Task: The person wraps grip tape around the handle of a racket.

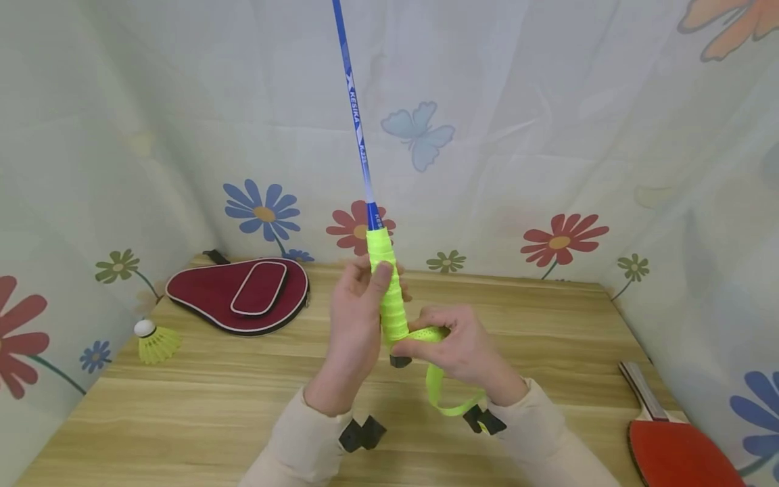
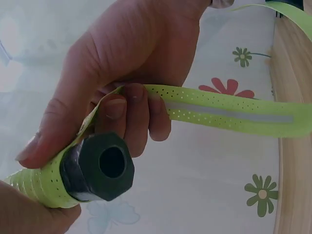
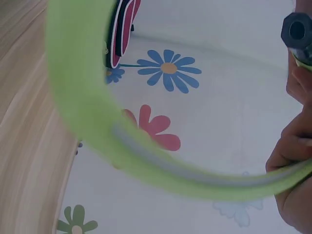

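Observation:
A badminton racket with a blue shaft (image 1: 356,115) is held up at a slant, its head out of view. Bright yellow-green perforated grip tape (image 1: 392,311) is wound round most of its handle. My left hand (image 1: 359,318) grips the wrapped handle, thumb lying along the front. Near the butt, my right hand (image 1: 456,341) pinches the tape between thumb and fingers. The loose tape tail (image 2: 234,112) loops down from it, with a grey strip along one face. At the bottom the dark handle end (image 2: 105,165) is bare, with a round hole in it.
A dark red paddle case (image 1: 207,291) lies at the back left of the wooden table (image 1: 243,406). Left of it is a yellow shuttlecock (image 1: 155,341). A red table tennis paddle (image 1: 681,453) lies at the right edge. Flowered curtain (image 1: 517,135) surrounds the table.

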`<state>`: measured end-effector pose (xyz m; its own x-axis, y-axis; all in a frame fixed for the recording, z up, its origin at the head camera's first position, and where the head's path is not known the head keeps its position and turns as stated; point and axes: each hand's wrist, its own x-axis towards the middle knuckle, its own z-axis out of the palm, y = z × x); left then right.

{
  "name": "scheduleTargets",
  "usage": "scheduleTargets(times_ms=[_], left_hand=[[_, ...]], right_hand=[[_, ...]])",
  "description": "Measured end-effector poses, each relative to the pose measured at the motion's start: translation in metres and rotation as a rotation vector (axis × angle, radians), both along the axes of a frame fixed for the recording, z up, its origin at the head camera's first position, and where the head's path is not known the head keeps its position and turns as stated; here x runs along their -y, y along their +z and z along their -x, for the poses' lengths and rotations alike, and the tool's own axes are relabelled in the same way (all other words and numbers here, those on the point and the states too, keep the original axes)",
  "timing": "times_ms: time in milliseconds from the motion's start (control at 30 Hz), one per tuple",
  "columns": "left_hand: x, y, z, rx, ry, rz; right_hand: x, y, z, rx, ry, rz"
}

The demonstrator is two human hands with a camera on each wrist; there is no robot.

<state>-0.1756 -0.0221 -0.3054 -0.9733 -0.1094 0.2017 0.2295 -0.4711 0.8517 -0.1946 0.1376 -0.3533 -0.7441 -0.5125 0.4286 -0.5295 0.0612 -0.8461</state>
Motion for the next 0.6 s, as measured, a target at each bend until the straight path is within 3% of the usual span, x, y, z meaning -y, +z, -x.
scheduleTargets(times_ms=[133,300,600], left_hand=[[-0.0001,-0.0024,-0.0018,-0.052,-0.013,-0.022],[0.0006,-0.0011,-0.003,-0.095,-0.059,-0.115],[0.0039,-0.0051,0.0,-0.107,-0.106,-0.168]], right_hand=[[0.0018,0.0005,-0.0027,0.017,-0.036,-0.018],[-0.0012,0.001,-0.001,-0.003,0.042,0.017],[-0.0065,-0.0001,0.0045,0.029,0.129,0.048]])
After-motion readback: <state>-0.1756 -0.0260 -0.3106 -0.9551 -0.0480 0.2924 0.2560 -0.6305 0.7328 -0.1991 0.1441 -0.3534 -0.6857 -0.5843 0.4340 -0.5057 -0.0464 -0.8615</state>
